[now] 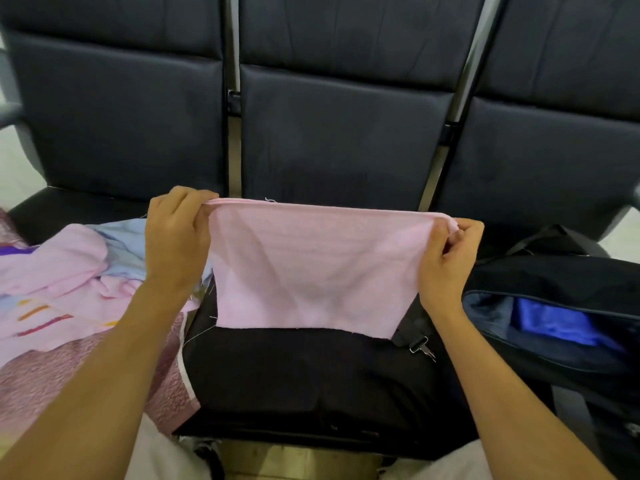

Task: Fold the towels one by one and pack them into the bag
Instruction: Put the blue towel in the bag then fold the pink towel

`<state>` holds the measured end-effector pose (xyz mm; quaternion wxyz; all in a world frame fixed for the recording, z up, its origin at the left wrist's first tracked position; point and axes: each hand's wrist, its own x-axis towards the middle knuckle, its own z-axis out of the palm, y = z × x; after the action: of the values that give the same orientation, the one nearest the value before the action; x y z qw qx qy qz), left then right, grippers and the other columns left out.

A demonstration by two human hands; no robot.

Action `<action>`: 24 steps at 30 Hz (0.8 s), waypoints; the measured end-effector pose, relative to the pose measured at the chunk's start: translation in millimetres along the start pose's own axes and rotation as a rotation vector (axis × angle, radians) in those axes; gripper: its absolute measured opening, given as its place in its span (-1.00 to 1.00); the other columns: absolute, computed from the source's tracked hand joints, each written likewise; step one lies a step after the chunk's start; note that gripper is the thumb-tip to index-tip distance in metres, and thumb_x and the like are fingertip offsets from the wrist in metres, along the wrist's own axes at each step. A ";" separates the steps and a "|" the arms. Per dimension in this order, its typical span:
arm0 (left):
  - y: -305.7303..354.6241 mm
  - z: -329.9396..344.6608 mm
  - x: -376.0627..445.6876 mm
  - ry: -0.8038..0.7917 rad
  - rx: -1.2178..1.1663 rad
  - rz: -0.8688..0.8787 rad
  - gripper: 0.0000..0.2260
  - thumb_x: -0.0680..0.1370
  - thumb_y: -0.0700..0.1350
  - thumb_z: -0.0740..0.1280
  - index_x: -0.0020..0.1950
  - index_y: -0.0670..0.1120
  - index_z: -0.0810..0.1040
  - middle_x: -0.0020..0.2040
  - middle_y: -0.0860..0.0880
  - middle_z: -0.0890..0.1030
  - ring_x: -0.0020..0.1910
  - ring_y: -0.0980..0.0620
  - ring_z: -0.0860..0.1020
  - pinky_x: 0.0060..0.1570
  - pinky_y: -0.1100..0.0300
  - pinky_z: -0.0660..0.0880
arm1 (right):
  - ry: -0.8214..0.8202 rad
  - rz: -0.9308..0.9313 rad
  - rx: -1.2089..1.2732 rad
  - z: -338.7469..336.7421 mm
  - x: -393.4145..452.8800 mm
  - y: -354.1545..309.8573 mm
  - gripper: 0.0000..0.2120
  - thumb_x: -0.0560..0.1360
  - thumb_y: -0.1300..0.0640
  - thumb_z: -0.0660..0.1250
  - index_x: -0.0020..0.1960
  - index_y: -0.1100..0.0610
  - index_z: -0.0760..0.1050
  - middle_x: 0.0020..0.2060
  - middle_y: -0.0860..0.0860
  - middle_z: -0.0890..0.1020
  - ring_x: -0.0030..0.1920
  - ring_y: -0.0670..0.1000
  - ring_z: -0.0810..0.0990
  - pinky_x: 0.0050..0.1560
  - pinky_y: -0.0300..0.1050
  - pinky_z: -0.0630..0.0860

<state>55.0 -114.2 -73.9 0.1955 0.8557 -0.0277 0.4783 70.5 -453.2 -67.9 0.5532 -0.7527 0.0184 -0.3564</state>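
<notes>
- Your left hand (175, 237) pinches the upper left corner of the pink towel (311, 268), fingers curled over the doubled top edge.
- Your right hand (446, 258) pinches the upper right corner of the same towel, thumb and fingers closed on the cloth.
- The towel is stretched taut between your two hands, held up in front of you. Its top edge appears folded over, showing two layers; the lower edge hangs free, and loose threads show along it.
- The towel hangs over the middle seat (311, 375) of a dark row of seats. Whether the hem touches the seat cannot be told.
- The bag (568, 282) sits on the seat to your right, near your right hand but apart from it. It is dark, its mouth open toward you.
- A blue cloth (550, 323) lies inside the bag's opening.
- A strap with a metal clip (420, 344) lies on the middle seat, just below the towel's lower right corner.
- A pile of unfolded towels (69, 278) lies on the seat to your left, pink and light blue, partly under your left forearm. One piece carries coloured stripes.
- A pink patterned cloth (52, 375) lies beneath that pile, spread over the seat's front edge.
- The seat backs (332, 133) stand upright behind the towel.
</notes>
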 end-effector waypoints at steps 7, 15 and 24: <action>29.3 -27.4 5.0 0.197 -0.166 0.027 -0.87 0.60 -0.36 0.23 0.01 -0.36 0.57 0.00 0.17 0.40 -0.04 0.19 0.47 0.03 0.52 0.30 | 0.099 -0.062 0.101 -15.9 -8.3 -30.7 -0.95 0.68 0.24 0.14 0.06 0.12 0.30 -0.22 -0.16 0.42 -0.33 -0.30 0.44 -0.29 -0.40 0.39; 34.6 -14.7 6.3 0.011 -0.418 -0.277 -0.86 0.59 -0.22 0.30 0.06 -0.01 0.42 -0.11 0.24 0.45 -0.15 0.33 0.49 -0.12 0.50 0.40 | -0.020 0.109 0.073 -12.5 0.1 1.6 -0.87 0.67 0.09 0.19 0.05 0.16 0.38 -0.22 -0.12 0.48 -0.32 -0.30 0.48 -0.28 -0.43 0.44; 9.0 -2.5 7.4 -0.302 -0.275 -0.191 -0.91 0.52 -0.21 0.40 -0.09 -0.02 0.60 -0.13 -0.01 0.60 -0.17 0.20 0.50 -0.07 0.62 0.36 | -0.071 0.157 0.023 -8.9 9.9 20.9 -0.93 0.67 0.07 0.21 0.03 0.06 0.40 -0.17 -0.13 0.49 -0.24 -0.35 0.47 -0.18 -0.44 0.44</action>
<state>54.8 -120.5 -63.8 0.3481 0.8817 -0.0405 0.3158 80.6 -472.9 -79.3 0.5884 -0.7547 0.0535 -0.2853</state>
